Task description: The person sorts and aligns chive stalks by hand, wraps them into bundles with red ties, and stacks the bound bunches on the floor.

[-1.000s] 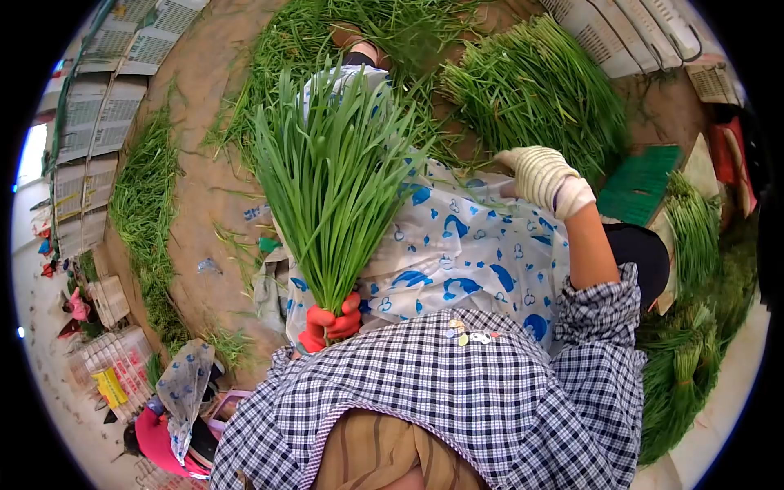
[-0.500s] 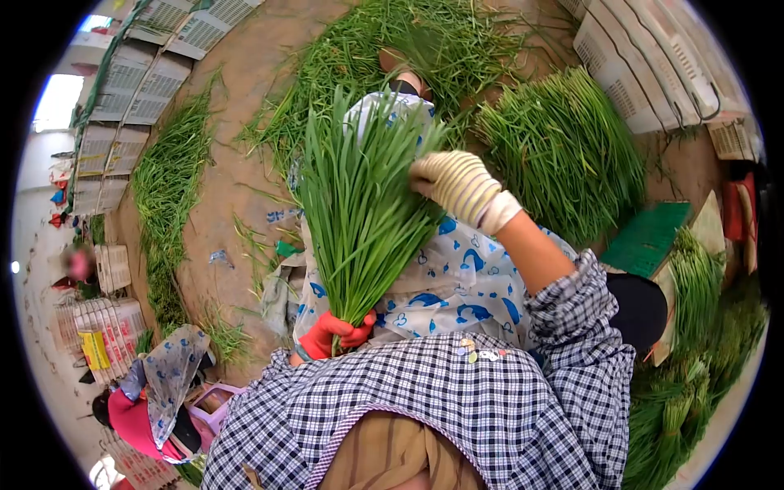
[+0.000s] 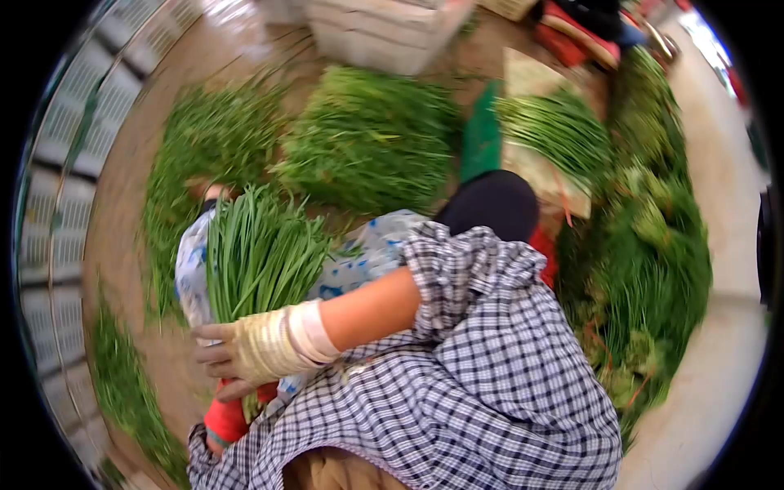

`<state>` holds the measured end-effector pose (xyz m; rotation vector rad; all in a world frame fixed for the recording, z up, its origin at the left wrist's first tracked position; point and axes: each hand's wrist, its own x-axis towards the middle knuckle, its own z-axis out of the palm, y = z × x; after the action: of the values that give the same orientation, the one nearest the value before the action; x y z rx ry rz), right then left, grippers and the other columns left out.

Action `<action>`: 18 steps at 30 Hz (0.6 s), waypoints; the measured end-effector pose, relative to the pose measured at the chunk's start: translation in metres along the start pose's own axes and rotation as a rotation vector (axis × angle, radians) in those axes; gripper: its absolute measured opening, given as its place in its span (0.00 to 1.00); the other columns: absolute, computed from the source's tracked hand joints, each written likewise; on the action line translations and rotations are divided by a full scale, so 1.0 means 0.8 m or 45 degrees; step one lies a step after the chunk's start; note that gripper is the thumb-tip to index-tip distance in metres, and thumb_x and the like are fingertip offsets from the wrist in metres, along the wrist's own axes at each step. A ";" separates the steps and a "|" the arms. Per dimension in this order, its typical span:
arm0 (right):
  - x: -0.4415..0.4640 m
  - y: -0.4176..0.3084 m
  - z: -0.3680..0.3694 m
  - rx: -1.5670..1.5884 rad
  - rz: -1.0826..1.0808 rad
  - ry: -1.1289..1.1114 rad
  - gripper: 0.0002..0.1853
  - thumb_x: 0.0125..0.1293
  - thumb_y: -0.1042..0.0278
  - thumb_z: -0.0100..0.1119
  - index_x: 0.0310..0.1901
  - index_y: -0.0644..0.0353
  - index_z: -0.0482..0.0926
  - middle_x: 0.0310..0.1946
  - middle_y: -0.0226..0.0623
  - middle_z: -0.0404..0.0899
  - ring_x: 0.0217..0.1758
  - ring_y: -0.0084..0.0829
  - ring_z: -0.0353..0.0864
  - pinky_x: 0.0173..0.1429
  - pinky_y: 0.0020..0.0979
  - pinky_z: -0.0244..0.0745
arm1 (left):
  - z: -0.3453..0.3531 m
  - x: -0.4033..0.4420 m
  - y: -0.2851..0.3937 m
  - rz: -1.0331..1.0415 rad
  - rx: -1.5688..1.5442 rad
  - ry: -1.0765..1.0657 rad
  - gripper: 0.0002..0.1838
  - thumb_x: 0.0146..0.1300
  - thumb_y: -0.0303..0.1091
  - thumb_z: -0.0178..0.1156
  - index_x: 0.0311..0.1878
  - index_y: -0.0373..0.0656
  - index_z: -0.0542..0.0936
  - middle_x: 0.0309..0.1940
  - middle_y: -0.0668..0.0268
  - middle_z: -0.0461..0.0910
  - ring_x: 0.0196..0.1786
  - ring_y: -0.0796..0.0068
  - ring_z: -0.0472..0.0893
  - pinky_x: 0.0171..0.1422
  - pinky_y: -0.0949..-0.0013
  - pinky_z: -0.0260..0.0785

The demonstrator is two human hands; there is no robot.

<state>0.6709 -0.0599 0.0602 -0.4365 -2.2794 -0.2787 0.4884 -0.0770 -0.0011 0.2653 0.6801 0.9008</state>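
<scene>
Nearest, a checked shirt (image 3: 523, 367) fills the lower part of the view. The left hand (image 3: 227, 418), gloved in red, appears closed about the stem ends of a bunch (image 3: 265, 253) of long green leaves; part of its grip is masked. The right hand (image 3: 251, 349), in a pale glove, lies across the stems just above it, fingers parted and pointing towards the floor's left edge; whether they press on the stems cannot be told. The bunch leans over a blue-marked sheet (image 3: 390, 231), leaf tips away from the wearer.

The step in hand is judged to be handling the stems near their base. The next move would call for a firm left hold on the ends, leaving the right fingers free to work about the stems.

Beyond the sheet, a pile (image 3: 376, 139) of greens, blurred, lies on the floor (image 3: 147, 269), with loose greens (image 3: 204, 135) to its left and a strip of greens (image 3: 135, 392) along the floor's left edge. To the pile's right stands a green board (image 3: 482, 135); just beside it, a pale board (image 3: 527, 69) carries a bundle (image 3: 559, 131). A heap (image 3: 645, 253) lines the floor's right edge. Farthest, a white crate (image 3: 392, 37) stands near the floor's far edge, and stacked crates (image 3: 53, 212) border its left.
</scene>
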 end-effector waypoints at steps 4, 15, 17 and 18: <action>-0.037 0.039 -0.051 -0.221 0.207 -0.052 0.16 0.52 0.60 0.62 0.44 0.50 0.77 0.37 0.29 0.81 0.51 0.39 0.79 0.72 0.52 0.56 | 0.176 -0.001 0.062 -0.871 1.399 -0.076 0.21 0.38 0.20 0.61 0.43 0.33 0.78 0.30 0.60 0.79 0.20 0.72 0.75 0.23 0.71 0.66; -0.189 -0.020 -0.510 -1.411 1.147 -0.675 0.15 0.54 0.72 0.60 0.46 0.56 0.77 0.28 0.38 0.80 0.37 0.41 0.82 0.59 0.42 0.72 | 0.494 0.192 -0.127 -0.071 1.583 -1.762 0.40 0.68 0.40 0.60 0.76 0.39 0.52 0.65 0.49 0.70 0.63 0.66 0.73 0.66 0.66 0.65; -0.248 -0.042 -0.569 -1.641 1.361 -0.887 0.19 0.50 0.71 0.65 0.47 0.56 0.77 0.28 0.40 0.80 0.38 0.44 0.82 0.63 0.45 0.69 | 0.535 0.245 -0.162 0.401 1.941 -1.724 0.34 0.71 0.31 0.54 0.76 0.41 0.53 0.69 0.51 0.65 0.66 0.64 0.71 0.70 0.65 0.62; -0.292 -0.053 -0.583 -1.709 1.385 -0.989 0.16 0.55 0.71 0.60 0.47 0.55 0.77 0.29 0.38 0.80 0.40 0.40 0.82 0.64 0.44 0.69 | 0.545 0.282 -0.179 0.392 1.955 -1.711 0.34 0.71 0.31 0.54 0.76 0.41 0.53 0.69 0.51 0.65 0.66 0.64 0.71 0.70 0.65 0.62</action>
<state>1.1123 -0.3050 0.1971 -2.6547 -1.7385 -1.1586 0.9566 0.0429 0.1649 2.1463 -0.1149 0.1235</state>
